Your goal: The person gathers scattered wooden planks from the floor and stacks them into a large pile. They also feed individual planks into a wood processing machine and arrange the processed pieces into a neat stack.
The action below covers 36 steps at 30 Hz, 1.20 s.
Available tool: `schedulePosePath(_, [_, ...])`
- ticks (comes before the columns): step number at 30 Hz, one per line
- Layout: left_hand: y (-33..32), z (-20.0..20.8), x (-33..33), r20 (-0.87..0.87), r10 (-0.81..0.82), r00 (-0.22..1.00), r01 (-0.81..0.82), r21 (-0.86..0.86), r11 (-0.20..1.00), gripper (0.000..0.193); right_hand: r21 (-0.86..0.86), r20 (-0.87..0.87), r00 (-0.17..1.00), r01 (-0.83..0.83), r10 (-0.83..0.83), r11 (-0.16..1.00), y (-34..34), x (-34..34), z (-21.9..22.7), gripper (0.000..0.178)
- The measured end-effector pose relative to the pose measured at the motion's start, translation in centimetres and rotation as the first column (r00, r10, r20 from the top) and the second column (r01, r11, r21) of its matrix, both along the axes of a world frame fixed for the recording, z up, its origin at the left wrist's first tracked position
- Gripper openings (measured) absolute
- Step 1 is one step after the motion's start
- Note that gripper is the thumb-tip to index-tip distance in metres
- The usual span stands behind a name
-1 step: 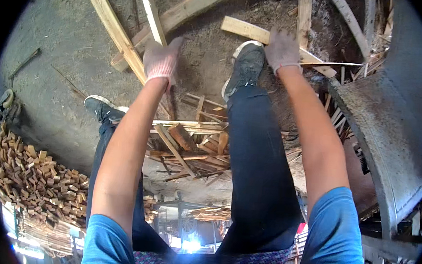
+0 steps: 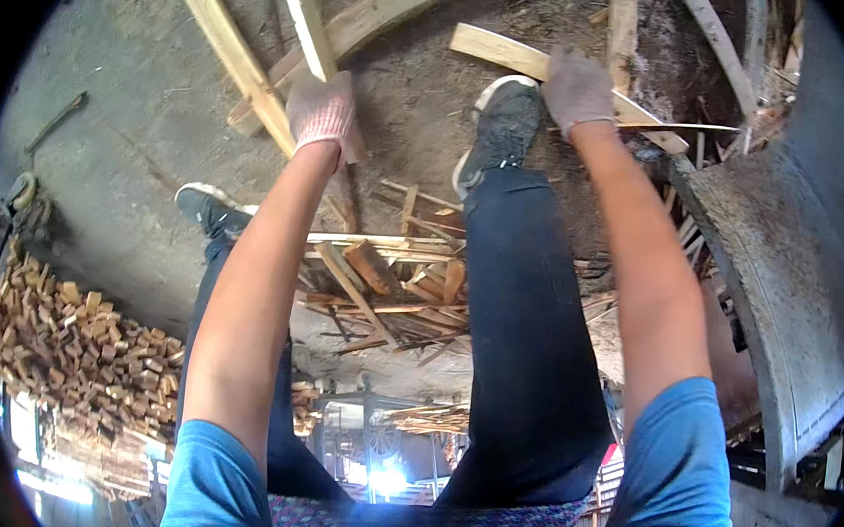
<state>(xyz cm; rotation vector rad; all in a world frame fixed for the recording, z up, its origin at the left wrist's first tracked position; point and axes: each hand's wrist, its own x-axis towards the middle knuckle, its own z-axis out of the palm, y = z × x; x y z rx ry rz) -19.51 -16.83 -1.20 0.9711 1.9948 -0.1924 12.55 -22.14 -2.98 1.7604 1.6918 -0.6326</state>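
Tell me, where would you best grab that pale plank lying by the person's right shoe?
Probably near its middle, from above, where the gloved right hand already rests on the pale plank. It lies flat and slanted on the dirt, its long edges exposed, its left end free beside the shoe.

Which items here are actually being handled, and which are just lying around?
In hand:
- left hand gripping a pale wooden slat
- right hand on a wooden board

Lying about:
- heap of scrap strips between the legs
- pile of small wood blocks
- curved metal guard
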Motion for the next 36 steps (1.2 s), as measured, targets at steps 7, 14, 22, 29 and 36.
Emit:
schedulePosePath(7, [-1.7,6.2,4.3,0.224,0.044,0.974,-0.05,0.02,0.999,0.048,0.234,-0.4,0.91,0.219,-0.112,0.947,6.8,1.6,8.1,0.059])
schedulePosePath(14, [0.5,6.5,7.3,0.419,0.157,0.894,-0.119,-0.117,0.986,0.075,0.118,-0.65,0.745,0.294,-0.15,0.948,21.9,-7.4,10.5,0.073])
schedulePosePath(22, [4.2,4.0,8.6,0.318,0.143,0.937,-0.151,0.002,0.989,0.075,0.329,-0.475,0.755,0.629,-0.452,0.704,11.4,3.8,5.8,0.065])
schedulePosePath(29, [3.3,1.6,10.7,0.276,0.015,0.961,-0.098,0.292,0.951,0.072,0.326,0.216,0.918,0.252,-0.331,0.911,9.1,22.1,0.5,0.071])
schedulePosePath(36, [3.0,-0.9,10.9,-0.088,-0.02,0.996,0.044,0.274,0.961,0.084,0.026,-0.037,0.947,0.319,-0.318,0.948,8.4,21.7,1.5,0.052])
